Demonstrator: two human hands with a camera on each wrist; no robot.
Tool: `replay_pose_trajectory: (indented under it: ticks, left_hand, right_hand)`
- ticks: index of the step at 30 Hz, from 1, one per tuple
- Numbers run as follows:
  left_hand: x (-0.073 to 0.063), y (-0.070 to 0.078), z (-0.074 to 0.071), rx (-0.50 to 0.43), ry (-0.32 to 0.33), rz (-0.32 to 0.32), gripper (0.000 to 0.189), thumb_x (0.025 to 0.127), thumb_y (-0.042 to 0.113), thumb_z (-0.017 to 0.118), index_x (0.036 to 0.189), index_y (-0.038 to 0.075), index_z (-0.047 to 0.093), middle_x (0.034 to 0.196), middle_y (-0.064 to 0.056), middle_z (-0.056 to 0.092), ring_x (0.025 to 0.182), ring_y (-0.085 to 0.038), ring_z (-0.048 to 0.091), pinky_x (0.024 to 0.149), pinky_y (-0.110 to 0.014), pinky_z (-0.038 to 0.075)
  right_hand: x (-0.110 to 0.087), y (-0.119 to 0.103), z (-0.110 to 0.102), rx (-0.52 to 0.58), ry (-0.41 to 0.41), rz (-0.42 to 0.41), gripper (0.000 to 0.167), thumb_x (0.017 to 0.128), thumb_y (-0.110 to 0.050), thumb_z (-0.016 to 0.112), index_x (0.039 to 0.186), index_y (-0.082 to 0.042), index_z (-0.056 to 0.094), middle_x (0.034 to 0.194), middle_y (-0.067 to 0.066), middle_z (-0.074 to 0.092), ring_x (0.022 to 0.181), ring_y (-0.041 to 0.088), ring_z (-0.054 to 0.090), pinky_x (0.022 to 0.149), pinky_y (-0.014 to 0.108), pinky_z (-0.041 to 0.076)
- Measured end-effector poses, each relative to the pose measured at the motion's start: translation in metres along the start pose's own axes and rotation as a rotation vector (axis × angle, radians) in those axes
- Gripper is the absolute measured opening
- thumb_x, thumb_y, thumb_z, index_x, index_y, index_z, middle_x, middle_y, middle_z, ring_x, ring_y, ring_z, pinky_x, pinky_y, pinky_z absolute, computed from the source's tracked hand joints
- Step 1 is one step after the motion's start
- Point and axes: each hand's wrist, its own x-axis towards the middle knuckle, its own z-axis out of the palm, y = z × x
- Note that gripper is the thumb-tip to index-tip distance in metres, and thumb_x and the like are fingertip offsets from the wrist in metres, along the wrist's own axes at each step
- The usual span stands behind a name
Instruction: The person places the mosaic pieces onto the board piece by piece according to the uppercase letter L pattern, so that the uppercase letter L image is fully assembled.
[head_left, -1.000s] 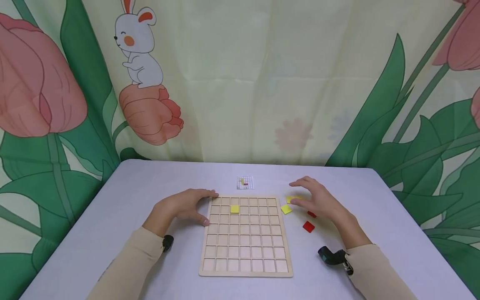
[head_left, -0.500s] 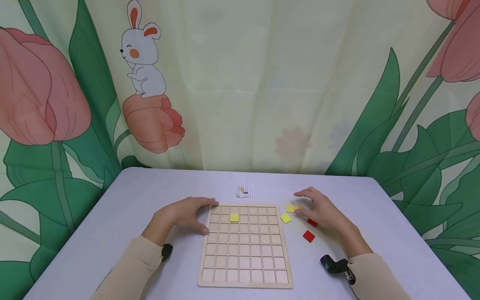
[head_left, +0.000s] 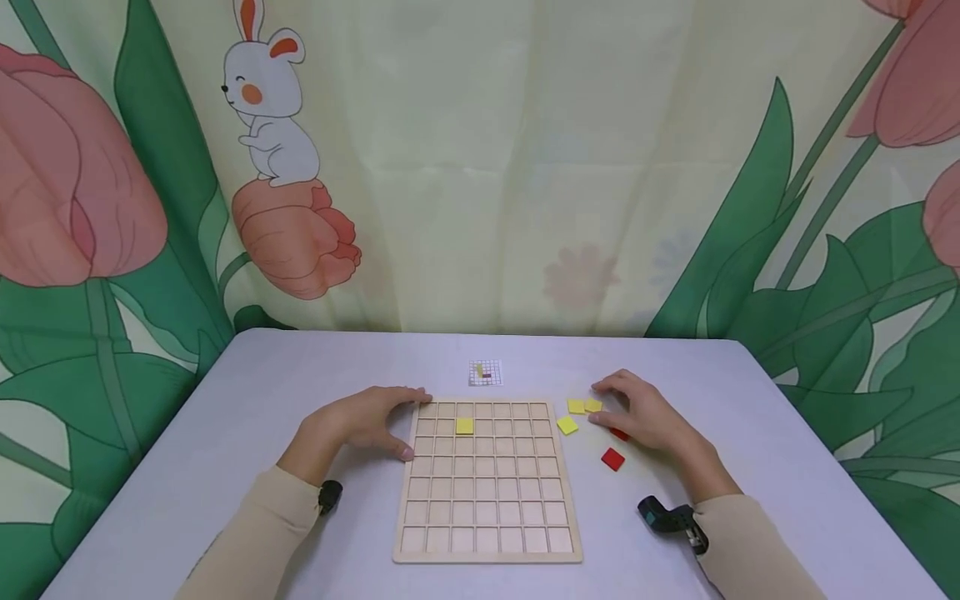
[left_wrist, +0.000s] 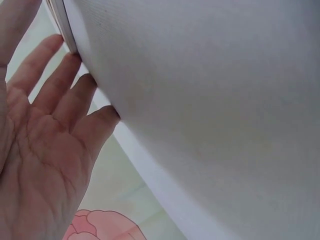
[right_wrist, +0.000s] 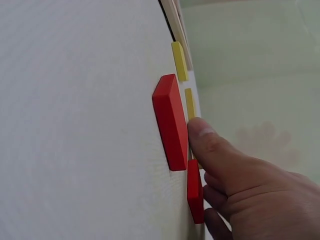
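My left hand point(head_left: 363, 422) rests at the wooden grid board point(head_left: 487, 554), its index finger at the far left corner and its thumb on the left edge. One yellow square tile point(head_left: 464, 426) sits in a cell in the second row of the board. To the right of the board, my right hand point(head_left: 648, 417) reaches low over loose tiles, thumb and fingertips apart on either side of a yellow tile point(head_left: 593, 406). Beside that lie two more yellow tiles, one a flat square point(head_left: 576, 407) and one a turned square point(head_left: 567, 426). A red tile point(right_wrist: 170, 122) lies near the thumb; another red tile point(head_left: 618, 434) is partly hidden under the hand.
Behind the board a small printed card point(head_left: 485, 372) shows a grid with yellow and red cells. A white-covered table point(head_left: 352, 542) carries everything. At the back hangs a curtain point(head_left: 480, 167) printed with tulips and a rabbit.
My right hand has lowered and shifted a little, so its fingers now straddle a yellow tile that was partly covered before. The left hand stays at the board. The head view has tilted slightly.
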Motion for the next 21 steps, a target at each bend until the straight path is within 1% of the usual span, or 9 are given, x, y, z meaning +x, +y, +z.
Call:
replay_pose_trajectory:
  ticks: [4, 7, 11, 16, 21]
  left_hand:
    - [-0.0015, 0.0003, 0.0004, -0.008, -0.006, -0.002, 0.088, 0.075, 0.038, 0.093, 0.152, 0.024, 0.052, 0.160, -0.001, 0.046, 0.150, -0.029, 0.038, 0.120, -0.051, 0.035]
    - [-0.0021, 0.0014, -0.0004, -0.006, -0.008, -0.005, 0.087, 0.076, 0.037, 0.092, 0.152, 0.024, 0.051, 0.160, -0.001, 0.045, 0.150, -0.029, 0.038, 0.120, -0.052, 0.035]
    - [-0.0013, 0.0027, -0.0013, 0.000, -0.015, 0.003, 0.088, 0.076, 0.037, 0.092, 0.152, 0.023, 0.051, 0.161, -0.003, 0.045, 0.150, -0.031, 0.038, 0.120, -0.053, 0.034]
    - [0.0010, 0.0025, -0.0016, -0.001, -0.014, -0.010, 0.089, 0.076, 0.038, 0.092, 0.153, 0.024, 0.051, 0.161, -0.002, 0.044, 0.151, -0.030, 0.037, 0.121, -0.052, 0.034]
    - [0.0007, 0.0010, -0.0017, -0.002, -0.016, -0.008, 0.089, 0.075, 0.038, 0.093, 0.152, 0.023, 0.051, 0.161, -0.003, 0.044, 0.150, -0.031, 0.037, 0.120, -0.053, 0.034]
  right_hand:
    - [0.0013, -0.0001, 0.0013, -0.005, 0.004, -0.002, 0.028, 0.090, -0.026, 0.081, 0.115, -0.014, 0.074, 0.121, 0.005, 0.062, 0.120, 0.032, 0.057, 0.106, 0.057, 0.048]
    - [0.0030, -0.0005, 0.0019, -0.004, 0.005, -0.014, 0.020, 0.093, -0.022, 0.079, 0.111, -0.015, 0.074, 0.119, 0.004, 0.063, 0.118, 0.030, 0.058, 0.105, 0.055, 0.049]
    - [0.0031, -0.0011, 0.0017, 0.006, -0.006, -0.004, 0.018, 0.094, -0.022, 0.077, 0.110, -0.015, 0.072, 0.119, 0.005, 0.063, 0.120, 0.032, 0.057, 0.108, 0.057, 0.047]
    - [0.0016, -0.0030, -0.0009, 0.034, -0.029, 0.014, 0.017, 0.096, -0.025, 0.075, 0.109, -0.015, 0.070, 0.129, 0.008, 0.059, 0.129, 0.036, 0.053, 0.112, 0.060, 0.042]
    - [0.0011, -0.0068, -0.0064, 0.061, -0.030, 0.036, 0.020, 0.096, -0.023, 0.074, 0.113, -0.014, 0.070, 0.134, 0.010, 0.058, 0.131, 0.037, 0.053, 0.112, 0.057, 0.045]
